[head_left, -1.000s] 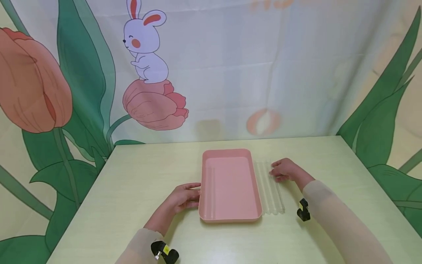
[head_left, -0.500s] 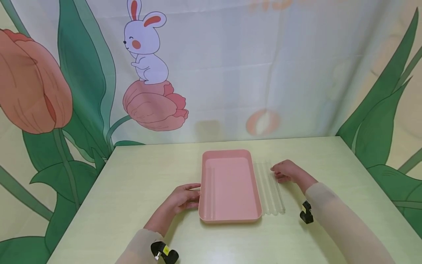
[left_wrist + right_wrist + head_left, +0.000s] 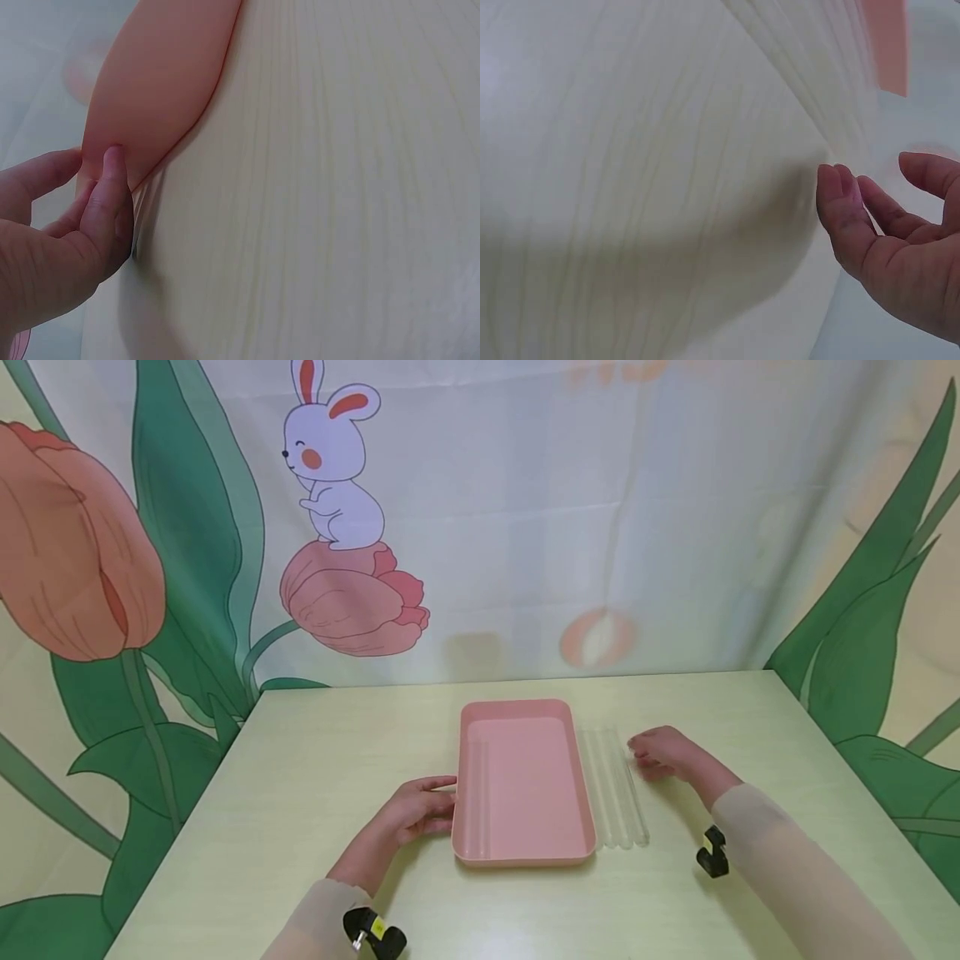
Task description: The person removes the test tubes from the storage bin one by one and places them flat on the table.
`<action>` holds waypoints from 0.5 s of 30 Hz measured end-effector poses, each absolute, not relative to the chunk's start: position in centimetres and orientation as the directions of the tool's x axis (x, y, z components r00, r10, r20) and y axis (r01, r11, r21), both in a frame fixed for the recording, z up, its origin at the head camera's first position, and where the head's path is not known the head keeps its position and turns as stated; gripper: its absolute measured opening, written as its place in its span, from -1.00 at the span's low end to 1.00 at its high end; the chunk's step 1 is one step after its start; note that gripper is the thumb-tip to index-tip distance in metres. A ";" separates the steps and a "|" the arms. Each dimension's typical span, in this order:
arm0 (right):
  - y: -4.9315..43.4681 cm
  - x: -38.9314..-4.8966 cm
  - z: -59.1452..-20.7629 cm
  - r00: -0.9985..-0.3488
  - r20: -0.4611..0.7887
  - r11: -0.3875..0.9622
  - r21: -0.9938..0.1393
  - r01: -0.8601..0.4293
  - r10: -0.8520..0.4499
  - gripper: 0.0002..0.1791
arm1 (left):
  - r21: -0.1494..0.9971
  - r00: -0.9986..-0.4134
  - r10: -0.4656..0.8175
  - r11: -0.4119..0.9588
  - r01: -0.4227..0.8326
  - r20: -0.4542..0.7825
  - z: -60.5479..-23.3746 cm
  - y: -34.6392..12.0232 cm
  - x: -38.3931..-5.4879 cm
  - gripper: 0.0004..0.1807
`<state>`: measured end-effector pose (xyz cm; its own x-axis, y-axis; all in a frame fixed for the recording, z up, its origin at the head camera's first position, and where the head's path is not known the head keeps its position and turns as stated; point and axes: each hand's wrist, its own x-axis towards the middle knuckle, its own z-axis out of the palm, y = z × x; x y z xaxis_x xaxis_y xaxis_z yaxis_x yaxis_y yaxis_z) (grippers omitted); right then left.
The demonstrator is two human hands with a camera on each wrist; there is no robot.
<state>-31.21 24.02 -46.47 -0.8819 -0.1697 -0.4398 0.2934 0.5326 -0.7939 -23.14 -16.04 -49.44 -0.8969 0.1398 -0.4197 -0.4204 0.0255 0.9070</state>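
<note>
Pink tray (image 3: 525, 785), left fingers (image 3: 437, 782) touching, right fingers (image 3: 647, 746) bent

Our right hand (image 3: 663, 753) has drawn outward, away from the clear tubes (image 3: 618, 797); its fingers, a second ago over the outermost one, now sit just beside it. We see its sleeve (image 3: 798, 860) and black wrist mount (image 3: 713, 853) shifted outward too.

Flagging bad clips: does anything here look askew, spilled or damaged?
Nothing stands out. The pink rectangular plastic-looking tray shows no damage, the clear slender glassy tubes beside it lie roughly parallel, and no spill shows. Hairline cracks can't be ruled out.
</note>
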 end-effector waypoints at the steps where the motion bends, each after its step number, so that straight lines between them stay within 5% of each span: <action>1: 24.1 -31.0 -46.2 -0.887 -0.428 0.531 -0.799 0.280 -0.176 -0.40 | 0.907 -0.897 0.140 0.024 -0.421 -0.420 -49.4 -16.0 -23.1 -0.44; 15: 23.8 -30.2 -41.3 -0.924 -0.324 0.432 -0.876 0.213 -0.203 -0.35 | 0.906 -0.897 0.132 0.030 -0.422 -0.422 -49.3 -16.0 -23.0 -0.45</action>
